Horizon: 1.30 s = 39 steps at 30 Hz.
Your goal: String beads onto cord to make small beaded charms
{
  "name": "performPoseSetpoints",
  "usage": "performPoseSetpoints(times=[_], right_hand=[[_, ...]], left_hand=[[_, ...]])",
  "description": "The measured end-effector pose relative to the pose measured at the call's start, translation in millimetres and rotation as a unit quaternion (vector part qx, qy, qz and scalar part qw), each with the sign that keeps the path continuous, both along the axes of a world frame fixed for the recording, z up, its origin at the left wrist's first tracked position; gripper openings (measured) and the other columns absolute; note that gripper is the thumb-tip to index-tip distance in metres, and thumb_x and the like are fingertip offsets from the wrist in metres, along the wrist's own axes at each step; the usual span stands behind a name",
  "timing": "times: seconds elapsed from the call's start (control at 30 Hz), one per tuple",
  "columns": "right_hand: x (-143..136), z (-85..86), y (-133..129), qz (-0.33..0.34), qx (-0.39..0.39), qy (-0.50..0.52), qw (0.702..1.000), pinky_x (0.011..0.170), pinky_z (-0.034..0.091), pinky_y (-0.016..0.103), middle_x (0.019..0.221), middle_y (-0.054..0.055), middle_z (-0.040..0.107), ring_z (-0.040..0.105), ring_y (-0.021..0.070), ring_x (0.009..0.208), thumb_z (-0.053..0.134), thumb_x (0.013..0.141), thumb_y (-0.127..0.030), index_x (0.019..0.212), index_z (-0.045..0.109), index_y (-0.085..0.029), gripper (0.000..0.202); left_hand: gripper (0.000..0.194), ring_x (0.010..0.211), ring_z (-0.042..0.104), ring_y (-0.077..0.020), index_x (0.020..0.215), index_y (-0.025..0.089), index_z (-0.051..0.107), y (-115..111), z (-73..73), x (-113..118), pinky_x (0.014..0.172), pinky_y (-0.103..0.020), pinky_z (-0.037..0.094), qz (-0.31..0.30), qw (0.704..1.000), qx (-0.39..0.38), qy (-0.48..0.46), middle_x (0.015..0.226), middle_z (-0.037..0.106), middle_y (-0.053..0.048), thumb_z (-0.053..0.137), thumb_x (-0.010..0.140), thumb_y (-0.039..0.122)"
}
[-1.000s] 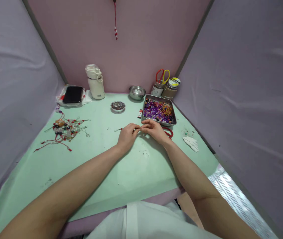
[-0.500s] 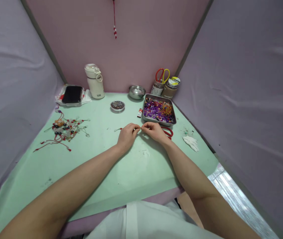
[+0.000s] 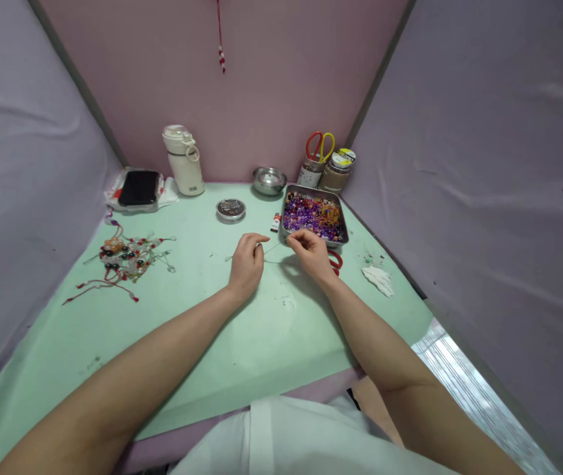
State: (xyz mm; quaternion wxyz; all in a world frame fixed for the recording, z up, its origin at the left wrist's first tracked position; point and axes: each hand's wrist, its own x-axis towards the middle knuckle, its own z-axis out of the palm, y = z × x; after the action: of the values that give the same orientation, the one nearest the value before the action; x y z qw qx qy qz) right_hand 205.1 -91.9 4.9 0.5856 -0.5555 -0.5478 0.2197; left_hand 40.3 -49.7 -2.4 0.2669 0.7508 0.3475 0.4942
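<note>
A thin dark cord stretches between my two hands over the green tabletop. My left hand is closed around part of it, index finger pointing right, and a small loop of the cord sticks out on its left side. With thumb and forefinger pinched, my right hand holds the cord's other end in front of the bead tray. Red-handled scissors lie partly hidden behind my right hand. What sits inside my left palm is hidden.
Finished beaded cords lie in a pile at the left. Along the back stand a white bottle, a metal bowl and jars beside upright scissors. A round case lies mid-table; a crumpled white tissue is at the right.
My hands, which met at the fingertips, have moved apart, and a stretch of cord now shows between them. The view has shifted slightly.
</note>
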Motion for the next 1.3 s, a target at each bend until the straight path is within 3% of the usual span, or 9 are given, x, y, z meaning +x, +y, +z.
performPoseSetpoints(times=[0.17,0.23,0.4,0.5,0.63,0.87,0.97,1.1,1.3], right_hand=[[1,1.1,0,0.003,0.005,0.01,1.0,0.062,0.04,0.027,0.071,-0.001,0.058,0.049,0.0116,0.064,0.061,0.081,-0.034,0.075,0.061,-0.019,0.016],[1,1.7,0,0.004,0.009,0.013,1.0,0.062,0.04,0.027,0.072,-0.001,0.059,0.05,0.0116,0.064,0.061,0.081,-0.034,0.075,0.061,-0.019,0.016],[2,3.4,0,-0.005,-0.001,0.013,1.0,0.063,0.041,0.027,0.073,0.0,0.06,0.051,0.0123,0.065,0.061,0.081,-0.036,0.076,0.061,-0.019,0.018],[2,4.3,0,-0.011,-0.012,0.009,1.0,0.064,0.042,0.028,0.074,0.001,0.061,0.051,0.013,0.066,0.06,0.081,-0.037,0.076,0.061,-0.019,0.018],[2,5.0,-1,-0.01,-0.012,0.003,1.0,0.066,0.043,0.029,0.076,0.001,0.062,0.052,0.0135,0.068,0.06,0.081,-0.037,0.076,0.061,-0.02,0.018],[5,1.2,0,-0.011,-0.003,-0.005,1.0,0.065,0.042,0.028,0.076,0.001,0.06,0.051,0.013,0.067,0.059,0.083,-0.032,0.079,0.061,-0.019,0.014],[5,1.1,0,-0.039,0.015,-0.057,0.997,0.066,0.043,0.028,0.09,0.004,0.058,0.052,0.0133,0.07,0.059,0.082,-0.026,0.092,0.063,-0.019,0.013],[2,3.4,-2,-0.074,0.036,-0.134,0.988,0.067,0.044,0.03,0.097,0.006,0.054,0.051,0.014,0.071,0.057,0.083,-0.022,0.1,0.063,-0.021,0.019],[-1,-4.6,-1,0.027,0.008,-0.206,0.978,0.073,0.043,0.031,0.083,0.003,0.059,0.055,0.0176,0.078,0.055,0.086,-0.022,0.095,0.065,-0.021,0.014]], left_hand=[[0.027,0.073,0.06,-0.0147,0.101,0.019,0.064,2,2.1,-1,0.073,-0.03,0.049,-0.004,0.993,-0.112,-0.032,0.096,0.069,-0.005,0.04,0.089,0.015],[0.027,0.07,0.059,-0.0144,0.101,0.019,0.065,4,5.4,-3,0.07,-0.03,0.048,-0.022,0.993,-0.117,-0.007,0.095,0.07,-0.005,0.041,0.089,0.017],[0.024,0.08,0.059,-0.0184,0.095,0.019,0.069,20,19.2,-13,0.079,-0.033,0.046,-0.059,0.988,-0.018,0.14,0.097,0.07,-0.005,0.049,0.082,0.013],[0.021,0.092,0.057,-0.0237,0.092,0.022,0.071,34,19.9,-20,0.086,-0.037,0.044,-0.076,0.975,-0.022,0.208,0.095,0.071,-0.006,0.054,0.08,0.017],[0.015,0.1,0.055,-0.0259,0.09,0.025,0.072,41,12.4,-22,0.091,-0.041,0.041,-0.119,0.964,-0.043,0.233,0.099,0.071,-0.005,0.06,0.08,0.026],[0.012,0.083,0.061,-0.022,0.074,0.022,0.071,37,9.0,-19,0.081,-0.035,0.044,-0.128,0.964,-0.123,0.196,0.084,0.071,-0.005,0.061,0.076,0.027],[0.015,0.076,0.062,-0.0207,0.077,0.019,0.071,36,9.3,-19,0.076,-0.034,0.046,-0.132,0.96,-0.193,0.155,0.081,0.071,-0.005,0.061,0.075,0.03],[0.017,0.074,0.062,-0.0199,0.078,0.018,0.07,36,9.3,-18,0.073,-0.033,0.046,-0.134,0.959,-0.212,0.133,0.079,0.071,-0.006,0.061,0.076,0.032],[0.015,0.076,0.062,-0.0191,0.077,0.019,0.07,31,12.0,-16,0.075,-0.033,0.046,-0.167,0.957,-0.208,0.112,0.08,0.071,-0.005,0.061,0.075,0.031]])
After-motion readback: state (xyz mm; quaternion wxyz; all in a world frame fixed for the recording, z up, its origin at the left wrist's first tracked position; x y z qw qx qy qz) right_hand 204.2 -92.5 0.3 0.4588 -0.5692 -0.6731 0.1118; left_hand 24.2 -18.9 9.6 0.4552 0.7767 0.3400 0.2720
